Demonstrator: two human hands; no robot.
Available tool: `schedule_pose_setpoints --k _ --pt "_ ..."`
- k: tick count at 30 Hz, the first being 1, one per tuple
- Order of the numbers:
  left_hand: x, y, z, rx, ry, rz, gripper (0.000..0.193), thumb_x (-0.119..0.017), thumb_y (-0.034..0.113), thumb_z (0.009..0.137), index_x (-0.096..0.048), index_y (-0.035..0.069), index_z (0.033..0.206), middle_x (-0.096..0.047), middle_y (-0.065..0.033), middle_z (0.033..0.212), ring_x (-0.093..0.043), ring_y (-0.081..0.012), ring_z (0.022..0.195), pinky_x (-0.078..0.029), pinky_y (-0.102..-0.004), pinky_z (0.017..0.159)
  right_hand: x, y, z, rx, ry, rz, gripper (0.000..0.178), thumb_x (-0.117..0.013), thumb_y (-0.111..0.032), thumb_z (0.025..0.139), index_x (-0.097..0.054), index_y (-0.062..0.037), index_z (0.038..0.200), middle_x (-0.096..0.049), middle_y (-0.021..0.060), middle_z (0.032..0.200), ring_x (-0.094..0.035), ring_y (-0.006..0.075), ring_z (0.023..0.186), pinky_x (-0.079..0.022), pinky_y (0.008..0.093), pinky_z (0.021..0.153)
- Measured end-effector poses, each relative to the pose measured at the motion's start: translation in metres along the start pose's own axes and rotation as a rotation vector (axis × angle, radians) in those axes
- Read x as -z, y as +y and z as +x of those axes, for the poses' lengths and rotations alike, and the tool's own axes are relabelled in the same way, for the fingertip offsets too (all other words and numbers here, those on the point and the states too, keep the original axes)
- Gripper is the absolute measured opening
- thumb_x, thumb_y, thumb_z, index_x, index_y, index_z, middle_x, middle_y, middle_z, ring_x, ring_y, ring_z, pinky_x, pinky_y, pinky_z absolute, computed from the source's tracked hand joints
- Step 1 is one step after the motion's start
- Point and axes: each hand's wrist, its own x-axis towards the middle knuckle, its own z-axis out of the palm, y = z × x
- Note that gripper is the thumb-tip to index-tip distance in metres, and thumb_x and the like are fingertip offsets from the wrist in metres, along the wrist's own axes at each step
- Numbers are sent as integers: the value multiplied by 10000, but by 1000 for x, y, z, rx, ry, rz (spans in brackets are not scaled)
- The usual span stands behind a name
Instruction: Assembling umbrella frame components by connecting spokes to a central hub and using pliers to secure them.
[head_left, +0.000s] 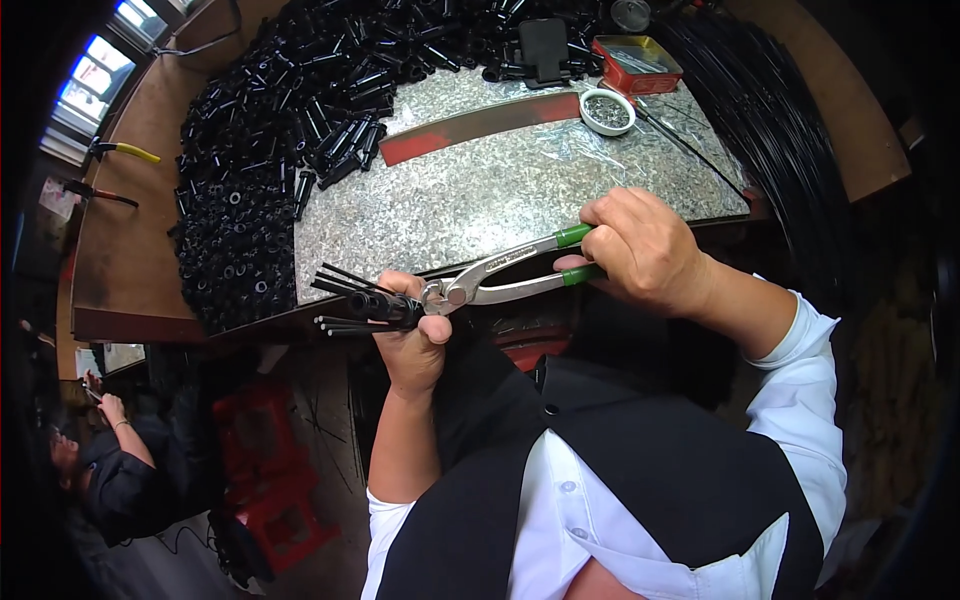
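Observation:
My left hand (408,350) is closed round a black tubular hub (375,304), from which several thin black rods stick out to the left; it resembles part of an umbrella frame. Green-handled pincers (500,265) lie level across my front, gripped in my right hand (645,245). Their metal jaws touch the right end of the hub, just above my left thumb. What exactly sits between the jaws is too small to tell. Both hands are over the near edge of a speckled work board (480,200).
Black tubular parts (310,110) and small black rings (235,250) heap at the left and back. A red-black strip (480,125), white dish (607,112), red tin (637,65) and dark phone-like slab (543,50) lie behind. Long black rods (760,100) bundle at right. Another person (130,450) works lower left.

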Motion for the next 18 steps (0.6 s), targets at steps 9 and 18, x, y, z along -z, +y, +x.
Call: schedule_pose_setpoints --k 9,18 --pt "4 7 2 55 -114 -127 593 -784 514 665 -371 109 798 -385 49 574 -363 -58 478 -296 -221 460 6 -3 3 -33 14 -40 330 -743 -205 713 -461 -46 772 -562 120 838 -571 249 722 -452 356 642" --pt "-8 23 2 239 -88 -305 628 -847 434 559 -363 107 790 -384 63 623 -366 -44 536 -311 -200 503 8 -2 6 -23 119 -356 294 -696 -198 789 -450 -72 890 -581 112 999 -598 255 924 -348 473 990"
